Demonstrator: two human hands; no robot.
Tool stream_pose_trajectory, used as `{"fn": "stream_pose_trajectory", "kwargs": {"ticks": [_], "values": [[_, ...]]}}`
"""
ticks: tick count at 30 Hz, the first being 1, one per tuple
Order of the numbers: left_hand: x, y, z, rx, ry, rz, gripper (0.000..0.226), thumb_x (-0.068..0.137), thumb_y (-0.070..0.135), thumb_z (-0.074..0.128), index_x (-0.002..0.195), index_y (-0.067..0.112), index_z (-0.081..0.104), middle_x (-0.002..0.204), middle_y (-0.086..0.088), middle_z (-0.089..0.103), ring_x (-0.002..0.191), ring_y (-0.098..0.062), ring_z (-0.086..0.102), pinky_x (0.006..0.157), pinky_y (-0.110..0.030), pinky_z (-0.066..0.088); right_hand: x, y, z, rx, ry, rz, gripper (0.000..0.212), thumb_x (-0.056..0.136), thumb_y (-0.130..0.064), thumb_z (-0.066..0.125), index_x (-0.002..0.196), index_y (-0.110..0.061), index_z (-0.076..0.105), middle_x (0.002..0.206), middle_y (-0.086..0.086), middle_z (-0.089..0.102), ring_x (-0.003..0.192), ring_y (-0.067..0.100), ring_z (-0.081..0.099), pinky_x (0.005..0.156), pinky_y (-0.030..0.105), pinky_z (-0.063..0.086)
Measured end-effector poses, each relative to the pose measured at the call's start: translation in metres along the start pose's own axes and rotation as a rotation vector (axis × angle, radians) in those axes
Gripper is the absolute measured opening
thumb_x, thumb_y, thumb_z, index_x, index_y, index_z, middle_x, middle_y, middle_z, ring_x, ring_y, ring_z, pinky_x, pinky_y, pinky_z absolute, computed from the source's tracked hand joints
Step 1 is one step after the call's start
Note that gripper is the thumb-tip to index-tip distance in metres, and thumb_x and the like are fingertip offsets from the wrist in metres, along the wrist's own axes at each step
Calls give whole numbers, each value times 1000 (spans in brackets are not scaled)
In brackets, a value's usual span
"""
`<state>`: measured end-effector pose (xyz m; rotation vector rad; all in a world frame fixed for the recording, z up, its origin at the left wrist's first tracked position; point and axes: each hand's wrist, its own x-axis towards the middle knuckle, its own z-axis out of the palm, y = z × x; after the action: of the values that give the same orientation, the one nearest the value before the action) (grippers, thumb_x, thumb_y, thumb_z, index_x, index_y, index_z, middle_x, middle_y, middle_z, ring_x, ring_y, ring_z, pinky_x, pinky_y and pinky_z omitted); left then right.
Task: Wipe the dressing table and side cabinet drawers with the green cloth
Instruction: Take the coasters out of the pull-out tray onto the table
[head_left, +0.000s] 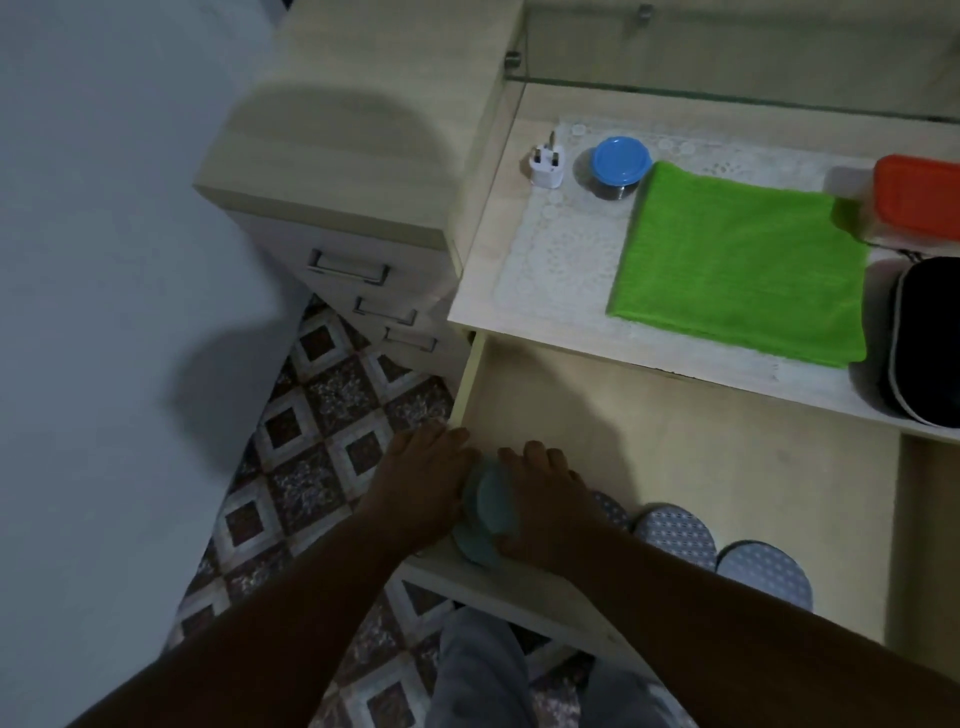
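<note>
Cloth (737, 265) on dressing table (498, 291); side cabinet (343, 171) left; open drawer (675, 447) in front

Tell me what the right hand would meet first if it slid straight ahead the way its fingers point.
Likely only bare drawer floor at first: the right hand, on a teal object, points up-left toward the drawer's left wall beneath the dressing table top. Depth is unclear.

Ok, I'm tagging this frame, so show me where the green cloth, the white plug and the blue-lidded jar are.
green cloth (740, 265), head view, middle of the folded cloth.
white plug (545, 167), head view, its white body.
blue-lidded jar (621, 159), head view, centre of the lid.
</note>
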<state>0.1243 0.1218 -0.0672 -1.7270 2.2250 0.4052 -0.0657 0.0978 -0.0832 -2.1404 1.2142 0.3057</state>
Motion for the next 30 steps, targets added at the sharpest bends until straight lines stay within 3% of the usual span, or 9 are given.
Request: {"fn": "stream_pose_trajectory", "kwargs": {"ticks": [3,7,12,15,17,20,23,26,30], "values": [[-2,-3,1,7,-35,22,53,79,49,46,125,27,60,134,0,59,129,-32,51,104,-52,42,12,-11,6,-53,7,-34,99,75,-52,74,152,-20,21,142,7,31,128,32,36,100,45,43],[2,-4,9,51,-88,62,52,81,50,58,128,27,59,137,0,57,134,-37,44,106,-56,37,16,-8,15,-52,37,-28,102,77,-54,73,154,-19,17,147,8,29,131,31,34,104,43,40],[0,-5,20,151,-132,96,41,82,55,50,113,37,71,137,0,57,134,-41,41,108,-59,32,10,4,13,62,5,-8,109,78,-50,76,158,-20,9,155,8,19,141,31,24,112,43,36],[-1,1,14,170,-89,92,40,77,55,51,104,36,75,129,-4,63,129,-41,48,106,-60,37,-3,26,9,116,24,27,90,84,-44,71,154,-19,23,150,7,26,137,29,30,109,42,39],[0,8,11,187,-51,95,41,69,56,68,100,31,76,129,-7,64,130,-39,48,109,-61,31,-16,47,6,73,28,59,72,88,-43,65,148,-19,34,144,6,35,132,27,35,105,39,41],[7,20,9,169,-48,116,63,57,61,80,109,25,74,131,-12,63,132,-34,42,111,-59,26,-40,79,-1,9,23,133,65,89,-45,61,144,-20,39,144,4,38,132,26,36,105,38,39],[16,37,11,141,-100,180,77,52,61,81,120,27,70,131,-11,64,123,-32,55,104,-53,45,-67,107,-6,9,7,205,64,91,-47,57,145,-21,38,145,4,37,134,25,36,108,38,37],[22,48,14,120,-158,201,80,54,64,71,124,26,67,130,-13,64,113,-33,65,93,-52,53,-92,129,-8,15,25,276,59,92,-49,54,142,-21,41,143,3,42,129,24,41,105,37,40],[29,60,15,114,-196,171,92,60,70,61,140,26,55,142,-14,53,126,-36,55,101,-55,45,-130,154,-8,39,79,402,69,83,-55,61,141,-23,42,144,3,44,128,25,45,104,38,44]]}}
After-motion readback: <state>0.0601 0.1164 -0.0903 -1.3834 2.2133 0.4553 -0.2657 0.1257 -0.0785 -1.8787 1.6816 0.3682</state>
